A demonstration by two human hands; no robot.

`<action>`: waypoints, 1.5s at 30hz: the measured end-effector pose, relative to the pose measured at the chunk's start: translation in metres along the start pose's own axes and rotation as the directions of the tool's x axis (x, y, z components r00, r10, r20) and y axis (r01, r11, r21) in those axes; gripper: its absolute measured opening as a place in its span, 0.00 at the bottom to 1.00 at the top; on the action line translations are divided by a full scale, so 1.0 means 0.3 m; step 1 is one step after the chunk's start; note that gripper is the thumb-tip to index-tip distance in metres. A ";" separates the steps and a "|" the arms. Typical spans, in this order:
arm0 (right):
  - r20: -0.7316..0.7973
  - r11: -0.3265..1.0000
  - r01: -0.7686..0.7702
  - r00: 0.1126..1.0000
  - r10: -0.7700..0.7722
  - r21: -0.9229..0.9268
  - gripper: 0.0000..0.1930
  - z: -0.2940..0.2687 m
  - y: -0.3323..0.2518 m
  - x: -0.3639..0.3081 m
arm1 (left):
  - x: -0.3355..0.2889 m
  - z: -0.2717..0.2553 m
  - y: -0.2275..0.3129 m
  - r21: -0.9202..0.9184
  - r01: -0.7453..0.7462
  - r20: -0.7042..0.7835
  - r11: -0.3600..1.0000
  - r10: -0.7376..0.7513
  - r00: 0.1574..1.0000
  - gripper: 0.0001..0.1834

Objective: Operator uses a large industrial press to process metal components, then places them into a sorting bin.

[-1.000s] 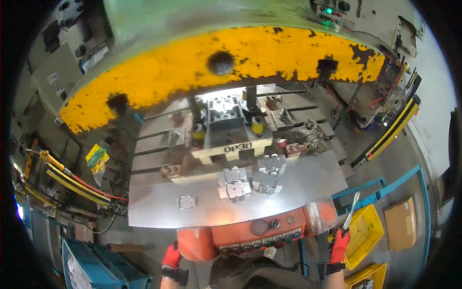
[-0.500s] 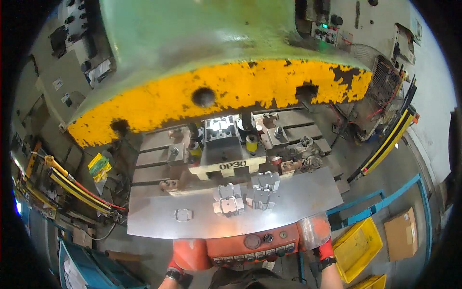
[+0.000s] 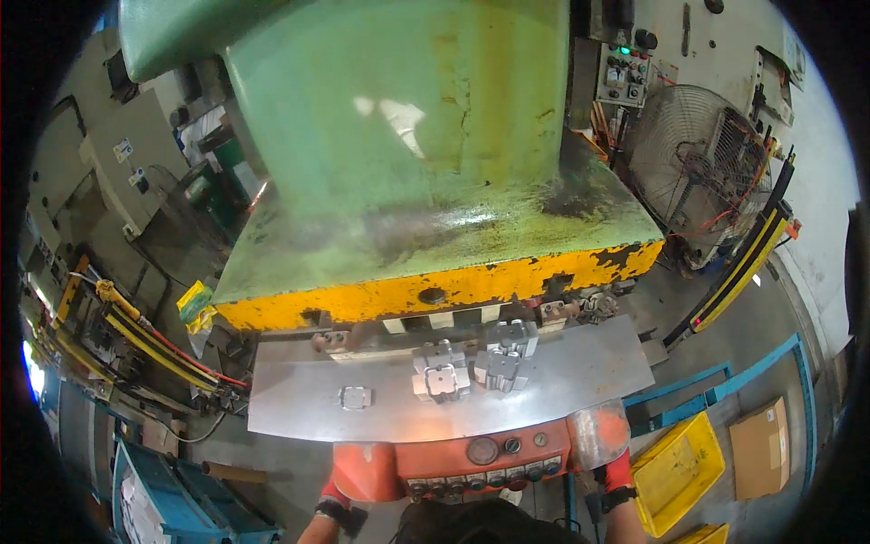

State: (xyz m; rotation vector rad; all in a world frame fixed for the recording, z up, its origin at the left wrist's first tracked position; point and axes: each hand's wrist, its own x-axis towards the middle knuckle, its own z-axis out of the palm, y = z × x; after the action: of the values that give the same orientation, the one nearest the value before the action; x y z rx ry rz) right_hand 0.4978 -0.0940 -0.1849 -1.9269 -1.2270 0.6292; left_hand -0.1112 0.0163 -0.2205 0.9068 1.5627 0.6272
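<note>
**Both gloved hands at the console's hooded ends; ram low over the die**

Clock centred on the console, as the worker faces it.

Fingers: the left hand (image 3: 333,492), red-gloved, is just below 9 o'clock, at the outer side of the left hood (image 3: 364,471). The right hand (image 3: 618,473), also red-gloved, is at 3 o'clock against the right hood (image 3: 598,431). The hoods cover the fingers; from where I stand I cannot tell whether they are spread, curled or pressing, nor whether they hold anything.

Console (image 3: 500,461): orange-red, spanning the gap between the hands, with a row of buttons (image 3: 476,481) along its near edge. My reading: the hoods shield against stray contact, and their wide spacing keeps both hands out from under the ram.

Beyond: a metal sheet (image 3: 562,385) serves as a ledge. Formed metal parts (image 3: 442,381) cluster on it at 12 o'clock, probably for easy reach; a single flatter part (image 3: 355,397) lies apart at 10.

Further out at 12: the green ram (image 3: 435,208), its yellow front edge (image 3: 507,276) low, a cream block (image 3: 441,320) partly visible beneath.

Flanks: yellow bin (image 3: 680,471) at 3 o'clock, presumably within arm's reach; blue cart (image 3: 204,494) near 9.
</note>
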 end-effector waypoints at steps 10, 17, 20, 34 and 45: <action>0.124 0.693 -0.396 0.904 0.409 0.603 0.19 -0.017 0.064 -0.083 | -0.252 -0.283 0.682 0.870 0.039 -0.111 0.492 0.119 0.987 0.31; -0.503 0.883 -0.169 0.768 0.397 0.439 0.21 0.064 0.232 -0.153 | -0.067 0.119 1.444 0.725 -0.598 0.091 0.342 0.812 0.576 0.31; -0.455 0.752 -0.162 0.708 0.539 0.639 0.24 -0.031 -0.051 -0.236 | 0.124 0.363 1.665 0.865 -0.429 0.049 0.261 0.806 0.589 0.37; 0.451 0.996 0.005 0.892 -0.044 0.089 0.20 0.078 -0.984 -0.122 | 0.345 0.654 1.862 0.951 -0.161 -0.014 0.264 0.557 0.831 0.28; 0.578 0.822 -0.326 0.816 -0.004 0.467 0.22 0.101 -0.993 -0.115 | 0.341 0.649 1.881 0.931 -0.225 0.006 0.288 0.603 0.798 0.34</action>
State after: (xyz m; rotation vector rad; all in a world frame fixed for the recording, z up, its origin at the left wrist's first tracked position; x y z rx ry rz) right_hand 0.3012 -0.0390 0.0367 -1.3907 -1.0358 1.5520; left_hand 0.1931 0.3972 0.1386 2.2486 2.0199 0.2230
